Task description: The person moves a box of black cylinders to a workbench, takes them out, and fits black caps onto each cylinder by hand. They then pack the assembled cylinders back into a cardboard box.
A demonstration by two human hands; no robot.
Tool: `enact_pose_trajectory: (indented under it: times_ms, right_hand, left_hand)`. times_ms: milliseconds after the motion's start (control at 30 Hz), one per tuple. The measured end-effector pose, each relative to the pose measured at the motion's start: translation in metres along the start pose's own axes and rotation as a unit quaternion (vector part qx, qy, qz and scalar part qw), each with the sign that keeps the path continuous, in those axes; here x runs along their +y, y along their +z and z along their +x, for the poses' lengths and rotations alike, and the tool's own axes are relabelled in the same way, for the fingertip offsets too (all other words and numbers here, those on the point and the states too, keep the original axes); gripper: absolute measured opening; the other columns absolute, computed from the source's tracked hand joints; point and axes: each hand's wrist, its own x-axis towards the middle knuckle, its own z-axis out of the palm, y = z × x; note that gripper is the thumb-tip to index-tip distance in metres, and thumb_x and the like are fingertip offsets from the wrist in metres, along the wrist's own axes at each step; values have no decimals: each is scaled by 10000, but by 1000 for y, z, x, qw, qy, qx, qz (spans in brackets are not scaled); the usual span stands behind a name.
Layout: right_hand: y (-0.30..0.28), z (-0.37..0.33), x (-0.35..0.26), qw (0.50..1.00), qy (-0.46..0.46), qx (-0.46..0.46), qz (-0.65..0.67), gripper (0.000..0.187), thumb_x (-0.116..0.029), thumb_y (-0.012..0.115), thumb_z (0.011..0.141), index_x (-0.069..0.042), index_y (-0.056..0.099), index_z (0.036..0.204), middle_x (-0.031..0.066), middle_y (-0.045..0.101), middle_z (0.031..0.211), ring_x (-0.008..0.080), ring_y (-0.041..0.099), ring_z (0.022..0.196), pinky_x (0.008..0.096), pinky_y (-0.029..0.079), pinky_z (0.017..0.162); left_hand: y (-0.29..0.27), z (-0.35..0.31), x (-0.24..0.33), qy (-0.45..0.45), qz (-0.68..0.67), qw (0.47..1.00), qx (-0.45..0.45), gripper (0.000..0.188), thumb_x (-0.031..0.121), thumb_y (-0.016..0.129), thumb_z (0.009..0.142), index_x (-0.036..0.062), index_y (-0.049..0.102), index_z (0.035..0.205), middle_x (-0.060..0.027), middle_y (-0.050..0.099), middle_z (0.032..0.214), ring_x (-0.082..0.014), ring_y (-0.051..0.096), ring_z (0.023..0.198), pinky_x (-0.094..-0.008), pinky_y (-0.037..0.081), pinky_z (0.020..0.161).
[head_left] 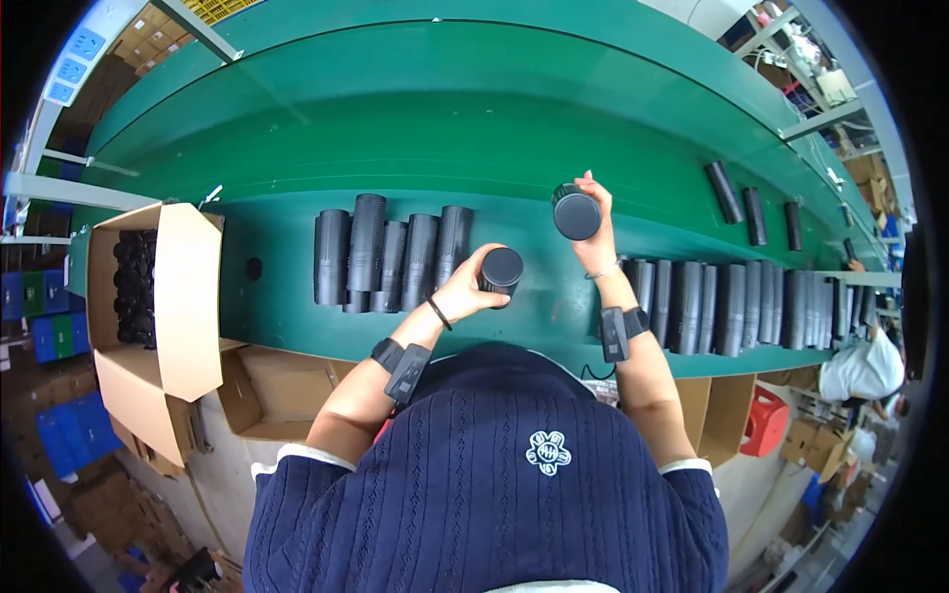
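My left hand (463, 295) wraps round a black cylindrical tube (502, 267), its round flat end turned up toward me. In my right hand (599, 235), a little farther off, is a second black tube (576, 214), also with its round end facing me. The two tubes are apart. Left of my left hand, several ribbed black tubes (368, 242) lie side by side on the green table (282, 306). To the right of my right forearm runs a long row of similar black tubes (732, 308). Most of each held tube's length is hidden behind its end.
An open cardboard box (190, 301) at the left holds many round black pieces (136, 287). Beyond the table, a green belt-like surface (435, 109) carries a few loose black tubes (725, 193). Another person in a white top (865, 366) works at the far right. A red stool (764, 422) stands below.
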Motion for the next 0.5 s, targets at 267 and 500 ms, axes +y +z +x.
enact_pose_trajectory:
  times_ms: [267, 500]
  right_hand:
    - [-4, -6, 19, 998, 54, -4, 34, 760, 107, 743, 584, -88, 347, 1202, 111, 452, 1234, 304, 330, 1299, 425, 252, 1086]
    - [-11, -15, 45, 999, 25, -7, -32, 721, 99, 728, 600, -62, 375, 1208, 113, 463, 1222, 286, 414, 1231, 382, 334, 1039]
  left_hand:
    - [4, 11, -7, -26, 7, 1000, 8, 713, -48, 722, 616, 47, 403, 1247, -29, 501, 1124, -126, 467, 1083, -281, 376, 943]
    - [10, 15, -17, -49, -13, 999, 11, 712, -65, 714, 619, 48, 400, 1248, -26, 502, 1122, -124, 470, 1073, -279, 389, 923]
